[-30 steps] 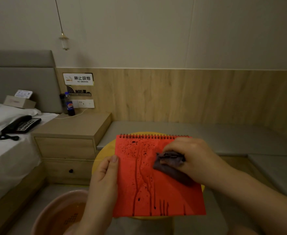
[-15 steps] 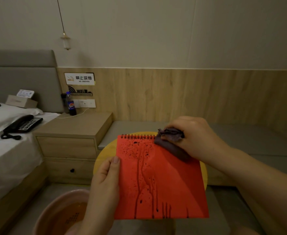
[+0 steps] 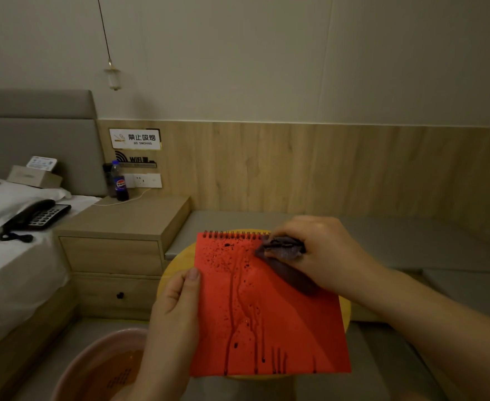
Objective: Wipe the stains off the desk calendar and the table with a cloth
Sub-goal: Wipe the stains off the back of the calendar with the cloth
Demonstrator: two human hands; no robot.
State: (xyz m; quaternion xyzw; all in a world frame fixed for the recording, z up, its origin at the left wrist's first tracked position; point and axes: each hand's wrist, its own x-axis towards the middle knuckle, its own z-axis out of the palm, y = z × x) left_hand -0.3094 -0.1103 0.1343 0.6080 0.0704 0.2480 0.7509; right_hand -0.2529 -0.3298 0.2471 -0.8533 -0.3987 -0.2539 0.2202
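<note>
Your left hand (image 3: 177, 308) grips the left edge of the red desk calendar (image 3: 269, 314), thumb lying on its face, and holds it tilted up above the round yellow table (image 3: 170, 273). Your right hand (image 3: 319, 250) clutches a bunched dark cloth (image 3: 282, 250) and presses it against the calendar's upper right corner, just beneath the spiral binding. Dark spatters and long drip stains (image 3: 232, 299) streak the left and lower parts of the red cover. A pink basin (image 3: 93, 369) sits low at left, beside a wooden nightstand (image 3: 122, 227) carrying a cola bottle (image 3: 120, 182). A black telephone (image 3: 35, 217) lies on the white bed (image 3: 15, 261)
</note>
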